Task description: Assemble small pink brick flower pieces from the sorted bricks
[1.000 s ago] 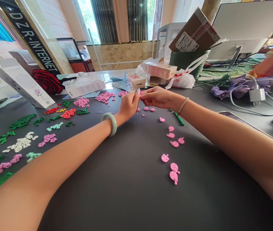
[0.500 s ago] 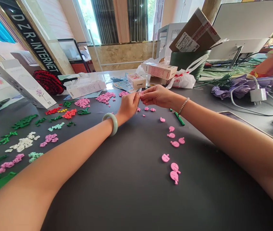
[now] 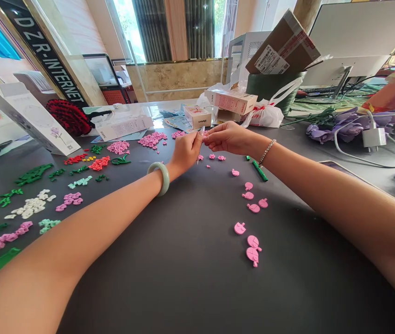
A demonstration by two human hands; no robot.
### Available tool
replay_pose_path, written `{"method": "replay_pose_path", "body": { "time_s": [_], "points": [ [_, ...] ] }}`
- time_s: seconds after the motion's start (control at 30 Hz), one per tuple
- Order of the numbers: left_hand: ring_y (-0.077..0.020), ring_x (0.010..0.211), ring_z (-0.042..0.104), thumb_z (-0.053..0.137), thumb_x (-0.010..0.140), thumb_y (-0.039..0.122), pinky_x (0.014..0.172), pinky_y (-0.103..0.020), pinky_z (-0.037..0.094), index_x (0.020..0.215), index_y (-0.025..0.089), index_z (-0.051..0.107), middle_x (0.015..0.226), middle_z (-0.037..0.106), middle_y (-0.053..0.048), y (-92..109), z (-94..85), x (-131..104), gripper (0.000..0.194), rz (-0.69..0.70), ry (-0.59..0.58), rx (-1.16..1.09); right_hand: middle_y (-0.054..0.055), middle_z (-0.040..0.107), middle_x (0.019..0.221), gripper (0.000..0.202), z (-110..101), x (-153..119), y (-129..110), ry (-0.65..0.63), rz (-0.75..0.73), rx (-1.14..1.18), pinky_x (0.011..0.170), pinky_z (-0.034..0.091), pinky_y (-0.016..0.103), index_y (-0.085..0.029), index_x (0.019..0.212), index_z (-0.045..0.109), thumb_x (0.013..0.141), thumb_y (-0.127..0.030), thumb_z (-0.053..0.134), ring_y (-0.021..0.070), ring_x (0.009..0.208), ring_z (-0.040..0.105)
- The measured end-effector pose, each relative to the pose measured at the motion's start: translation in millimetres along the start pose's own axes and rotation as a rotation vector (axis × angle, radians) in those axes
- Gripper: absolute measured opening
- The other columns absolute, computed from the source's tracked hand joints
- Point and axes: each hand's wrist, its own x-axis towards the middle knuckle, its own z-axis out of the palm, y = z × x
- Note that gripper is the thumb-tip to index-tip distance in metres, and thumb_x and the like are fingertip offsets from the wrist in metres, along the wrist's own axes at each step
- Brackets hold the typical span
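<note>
Over the far middle of the table, my left hand (image 3: 187, 149) is closed around a thin whitish stick (image 3: 202, 130), whose tip shows above the fingers. My right hand (image 3: 228, 138) meets it from the right, thumb and fingertips pinched together at the stick. Something small and pink seems to sit between those fingertips, too covered to make out. Just below the hands lie several small pink pieces (image 3: 221, 158). Several round pink pieces with short tabs (image 3: 252, 254) trail toward me on the right. A green rod (image 3: 260, 171) rests below my right wrist.
Sorted piles cover the left side: green leaf pieces (image 3: 33, 174), white pieces (image 3: 30, 206), red pieces (image 3: 99, 163) and pink pieces (image 3: 152, 140). Small boxes (image 3: 197, 117) and a plastic bag (image 3: 265, 115) stand behind the hands. Purple flowers (image 3: 347, 125) and a white charger (image 3: 373, 137) lie right.
Both hands stay together at the same spot with only slight finger movement. The view has shifted very slightly; the pieces on the table lie as before.
</note>
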Motion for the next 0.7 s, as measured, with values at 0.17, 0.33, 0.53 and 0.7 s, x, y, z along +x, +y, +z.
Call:
{"method": "replay_pose_path", "body": {
  "time_s": [0.17, 0.33, 0.53, 0.7],
  "points": [
    [-0.0124, 0.047, 0.045, 0.030, 0.102, 0.044, 0.057, -0.028, 0.037, 0.055, 0.023, 0.036, 0.044, 0.048, 0.001, -0.1, -0.8, -0.2, 0.052, 0.005, -0.037, -0.037, 0.002, 0.068, 0.066, 0.013, -3.5, 2.4, 0.8, -0.021, 0.030, -0.003, 0.058, 0.054, 0.019, -0.015, 0.067, 0.074, 0.068, -0.013, 0.086, 0.0080, 0.057, 0.058],
    [-0.0122, 0.049, 0.045, 0.028, 0.101, 0.050, 0.057, -0.028, 0.037, 0.056, 0.022, 0.038, 0.046, 0.049, 0.001, 1.1, -1.9, 0.3, 0.054, 0.018, -0.078, -0.058, 0.002, 0.067, 0.065, 0.013, -1.9, 2.0, 1.9, -0.031, 0.028, -0.014, 0.058, 0.052, 0.019, -0.015, 0.065, 0.072, 0.069, -0.013, 0.085, 0.0074, 0.057, 0.057],
    [-0.0128, 0.048, 0.047, 0.031, 0.102, 0.044, 0.056, -0.028, 0.038, 0.057, 0.022, 0.039, 0.046, 0.049, 0.000, 1.0, -1.4, 0.7, 0.051, 0.024, -0.088, -0.045, -0.001, 0.063, 0.061, 0.017, 2.1, 3.2, 7.8, -0.012, -0.017, 0.006, 0.054, 0.049, 0.018, -0.016, 0.062, 0.070, 0.070, -0.012, 0.084, 0.0067, 0.056, 0.055],
    [-0.0133, 0.048, 0.047, 0.031, 0.103, 0.042, 0.057, -0.029, 0.037, 0.057, 0.023, 0.038, 0.045, 0.048, 0.001, -0.7, -1.2, 0.6, 0.050, 0.046, -0.092, -0.050, -0.002, 0.060, 0.058, 0.018, 1.9, 2.5, 7.6, -0.025, -0.060, -0.028, 0.053, 0.048, 0.018, -0.016, 0.060, 0.070, 0.069, -0.014, 0.085, 0.0063, 0.056, 0.051]
  ]
}}
